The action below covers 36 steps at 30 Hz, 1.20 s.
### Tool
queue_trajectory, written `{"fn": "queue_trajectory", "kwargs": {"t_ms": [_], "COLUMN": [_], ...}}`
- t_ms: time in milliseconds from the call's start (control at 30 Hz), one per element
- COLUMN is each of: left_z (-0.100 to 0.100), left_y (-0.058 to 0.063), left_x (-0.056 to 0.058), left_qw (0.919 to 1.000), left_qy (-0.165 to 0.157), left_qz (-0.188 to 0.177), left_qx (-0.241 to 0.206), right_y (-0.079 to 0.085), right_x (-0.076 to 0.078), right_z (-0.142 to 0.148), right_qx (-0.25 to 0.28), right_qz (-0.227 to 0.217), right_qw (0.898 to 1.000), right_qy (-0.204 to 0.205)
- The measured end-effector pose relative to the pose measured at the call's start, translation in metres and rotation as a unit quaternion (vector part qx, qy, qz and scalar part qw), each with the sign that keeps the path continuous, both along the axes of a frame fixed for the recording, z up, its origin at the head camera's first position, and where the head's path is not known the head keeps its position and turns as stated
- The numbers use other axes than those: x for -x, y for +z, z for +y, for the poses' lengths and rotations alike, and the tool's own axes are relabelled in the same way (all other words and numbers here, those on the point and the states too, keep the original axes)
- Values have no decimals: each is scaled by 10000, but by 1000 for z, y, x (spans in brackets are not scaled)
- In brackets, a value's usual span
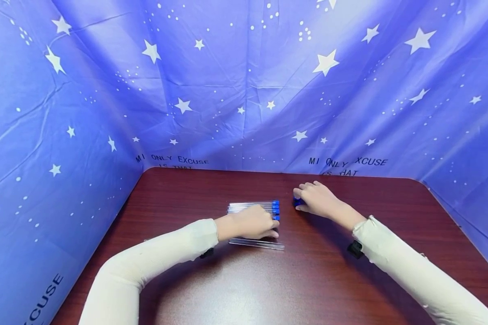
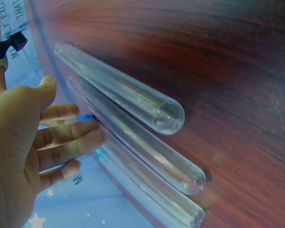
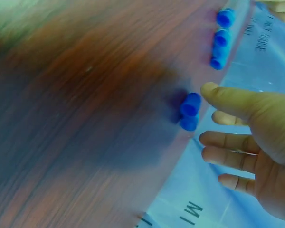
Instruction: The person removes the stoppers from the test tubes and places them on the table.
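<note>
Overhead first, from the head view: dark reddish-brown wooden table [image 1: 309,280], glossy, rounded at the corners, walled on three sides by creased blue cloth [image 1: 244,90] printed with pale stars and dots. Left hand [image 1: 252,223] lying palm-down over a row of clear test tubes [image 1: 250,206], slim glassy cylinders side by side, blue caps [image 1: 275,208] at their right ends. One uncapped tube [image 1: 256,244] apart from the row, just nearer the body than the hand. Right hand [image 1: 319,200] resting knuckles-up to the right of the row, fingers bent over a small blue piece [image 1: 297,201] at the fingertips. Cream sleeves on both arms, a black strap under each wrist.

Next, the left wrist view: left hand [image 2: 23,142] with fingers loosely extended and slightly spread, fingertips [image 2: 92,128] touching the side of a transparent tube [image 2: 142,142], nothing pinched. Three or so tubes, smooth, round-bottomed, lying parallel on the streaked wood grain; the farthest one [image 2: 123,90] a little apart from the rest. A speck of blue [image 2: 88,117] between the fingers.

Last, the right wrist view, rather blurred: right hand [image 3: 249,142] open, fingers straight and spread, thumb tip just beside two loose blue caps [image 3: 190,111], short matte plastic cylinders touching each other on the wood. Whether the thumb actually touches them, cannot tell. Three capped tube ends [image 3: 221,40] further off, near the table edge.
</note>
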<state>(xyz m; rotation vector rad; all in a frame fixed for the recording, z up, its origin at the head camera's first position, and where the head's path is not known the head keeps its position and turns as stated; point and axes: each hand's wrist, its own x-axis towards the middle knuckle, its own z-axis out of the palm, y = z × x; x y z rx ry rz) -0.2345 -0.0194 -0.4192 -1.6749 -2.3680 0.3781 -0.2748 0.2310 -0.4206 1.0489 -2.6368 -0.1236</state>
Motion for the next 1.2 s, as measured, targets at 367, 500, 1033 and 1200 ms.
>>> {"fn": "queue_trajectory", "kwargs": {"t_ms": [367,500,1033,1200], "left_z": [-19,-23,-18,-16], "left_y": [-9,-12,-7,-10], "left_x": [5,7,9,9], "left_qw": [9930,9913,9905,9908], "left_qy": [814,949,1266,1290], "left_qz": [724,734,430,365], "left_qx": [-457,-549,-326,-194], "right_y": [1,0,-3,-5], "right_x": [-23,-26,-29,-30], "right_z": [-29,-36,-46,-47], "right_qx": [1163,1009,658,601], "right_qz": [-1179,-1394,-1615,-1692], "right_qw": [9846,9834,9843,9835], "right_qy": [564,569,264,233]}}
